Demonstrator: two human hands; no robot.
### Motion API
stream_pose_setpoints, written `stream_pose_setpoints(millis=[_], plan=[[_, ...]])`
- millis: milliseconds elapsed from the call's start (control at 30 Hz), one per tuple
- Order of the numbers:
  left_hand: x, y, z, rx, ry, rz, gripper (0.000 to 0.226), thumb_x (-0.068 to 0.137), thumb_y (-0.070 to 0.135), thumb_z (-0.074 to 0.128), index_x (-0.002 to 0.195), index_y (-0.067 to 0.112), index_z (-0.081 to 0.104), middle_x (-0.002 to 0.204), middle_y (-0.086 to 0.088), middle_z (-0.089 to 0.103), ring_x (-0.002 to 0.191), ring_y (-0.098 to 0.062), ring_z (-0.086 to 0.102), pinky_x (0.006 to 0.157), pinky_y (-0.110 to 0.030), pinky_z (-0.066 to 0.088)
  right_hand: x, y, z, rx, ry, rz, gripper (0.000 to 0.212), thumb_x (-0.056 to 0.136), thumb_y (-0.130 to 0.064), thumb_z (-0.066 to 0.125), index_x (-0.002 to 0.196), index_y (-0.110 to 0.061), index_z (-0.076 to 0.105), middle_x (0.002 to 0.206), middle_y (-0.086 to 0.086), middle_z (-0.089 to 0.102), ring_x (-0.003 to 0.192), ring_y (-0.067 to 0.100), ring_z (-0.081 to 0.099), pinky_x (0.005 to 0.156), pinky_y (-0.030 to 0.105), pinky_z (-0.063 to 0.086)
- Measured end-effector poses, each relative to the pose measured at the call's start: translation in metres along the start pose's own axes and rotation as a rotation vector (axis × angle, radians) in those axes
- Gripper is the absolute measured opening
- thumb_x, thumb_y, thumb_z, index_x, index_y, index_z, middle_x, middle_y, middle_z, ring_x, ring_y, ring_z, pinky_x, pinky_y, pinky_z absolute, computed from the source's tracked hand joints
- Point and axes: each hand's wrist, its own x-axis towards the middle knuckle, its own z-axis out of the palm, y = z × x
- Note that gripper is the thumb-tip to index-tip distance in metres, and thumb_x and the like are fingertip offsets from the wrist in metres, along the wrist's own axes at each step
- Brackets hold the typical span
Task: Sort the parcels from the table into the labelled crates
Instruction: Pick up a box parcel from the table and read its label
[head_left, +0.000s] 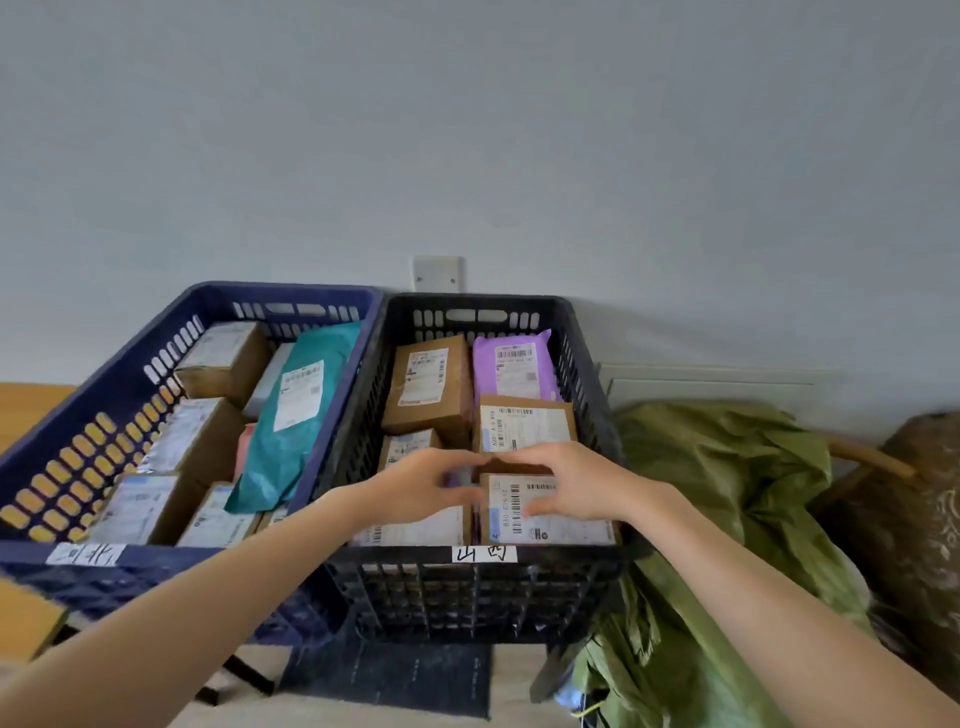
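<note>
Head view: right hand (576, 483) pinches small brown cardboard parcel (566, 525), near-right in black slatted plastic crate (587, 364). Left hand (421, 483) curls at its edge, grip unclear. Risk: parcel wedges tilted on neighbours.

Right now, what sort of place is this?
Probably a makeshift parcel-sorting corner in an ordinary room: a blue crate and a black crate, hand-labelled and full of parcels with shipping labels, against a plain wall with a wall plate; green sacks alongside.
</note>
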Motion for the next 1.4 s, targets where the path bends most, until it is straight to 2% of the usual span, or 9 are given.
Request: stream_pose_setpoints(millis=[167,367,433,567,633,700,867,1200,1400], plan=[[-0.028,-0.012,-0.026,0.013,0.205,-0.057,0.045,0.094,0.038,0.056,0.138,0.034,0.047,0.137,0.012,0.052,0.119,-0.002,0.048,0.098,-0.021,0.039,0.028,-0.018,0.003,0.047,0.016,-0.093,0.065,0.086,-0.026,0.071,0.144,-0.033,0.041,0.146,-0.008,0.046,0.134,0.010,0.042,0.109,0.031,0.038],[-0.070,-0.036,-0.065,0.040,0.366,-0.148,0.042,0.096,0.038,0.054,0.138,0.037,0.047,0.134,0.019,0.049,0.117,0.005,0.039,0.092,-0.016,0.030,0.060,-0.054,0.015,0.136,0.089,-0.165,0.061,0.087,-0.025,0.070,0.141,-0.032,0.044,0.139,-0.009,0.052,0.123,0.004,0.048,0.097,0.023,0.041],[-0.087,-0.049,-0.075,0.044,0.423,-0.181,0.041,0.096,0.037,0.054,0.137,0.036,0.048,0.137,0.012,0.051,0.123,-0.005,0.043,0.098,-0.024,0.035,0.074,-0.075,0.021,0.147,0.098,-0.207,0.060,0.087,-0.023,0.069,0.141,-0.029,0.044,0.141,-0.007,0.051,0.119,0.000,0.046,0.098,0.022,0.041],[-0.128,-0.077,-0.097,0.022,0.486,-0.245,0.041,0.098,0.031,0.051,0.138,0.030,0.048,0.137,-0.002,0.054,0.120,-0.017,0.053,0.095,-0.029,0.045,0.107,-0.127,0.039,0.155,0.102,-0.252,0.057,0.089,-0.021,0.068,0.141,-0.029,0.045,0.143,-0.004,0.049,0.125,0.011,0.049,0.102,0.034,0.046],[-0.158,-0.099,-0.111,-0.017,0.534,-0.247,0.038,0.098,0.025,0.052,0.135,0.030,0.051,0.132,0.011,0.057,0.114,-0.001,0.054,0.091,-0.014,0.046,0.128,-0.163,0.052,0.144,0.096,-0.292,0.055,0.090,-0.021,0.067,0.141,-0.027,0.046,0.144,-0.003,0.047,0.126,0.013,0.049,0.103,0.035,0.046],[-0.178,-0.115,-0.122,-0.012,0.574,-0.241,0.036,0.098,0.023,0.053,0.133,0.031,0.053,0.129,0.019,0.052,0.110,0.014,0.044,0.086,0.000,0.034,0.143,-0.186,0.060,0.155,0.086,-0.316,0.054,0.091,-0.020,0.066,0.141,-0.026,0.046,0.144,-0.004,0.047,0.125,0.011,0.048,0.104,0.035,0.045],[-0.244,-0.175,-0.160,-0.021,0.635,-0.338,0.041,0.098,0.027,0.052,0.139,0.031,0.048,0.144,0.011,0.047,0.132,-0.008,0.042,0.099,-0.020,0.034,0.187,-0.265,0.095,0.197,0.040,-0.315,0.049,0.092,-0.020,0.063,0.139,-0.022,0.048,0.140,0.000,0.051,0.116,0.010,0.053,0.092,0.022,0.043],[-0.380,-0.304,-0.234,-0.068,0.791,-0.431,0.039,0.097,0.032,0.053,0.135,0.038,0.049,0.139,0.009,0.052,0.131,-0.014,0.044,0.100,-0.027,0.039,0.271,-0.441,0.189,0.323,-0.024,-0.308,0.049,0.093,-0.023,0.063,0.140,-0.019,0.046,0.141,0.006,0.048,0.114,0.018,0.059,0.095,0.036,0.050],[-0.450,-0.384,-0.256,-0.109,0.817,-0.509,0.039,0.098,0.031,0.051,0.137,0.036,0.047,0.143,0.005,0.048,0.134,-0.015,0.042,0.097,-0.026,0.040,0.314,-0.522,0.247,0.342,-0.006,-0.318,0.046,0.094,-0.025,0.062,0.138,-0.019,0.050,0.136,0.003,0.053,0.105,0.011,0.059,0.077,0.020,0.046]])
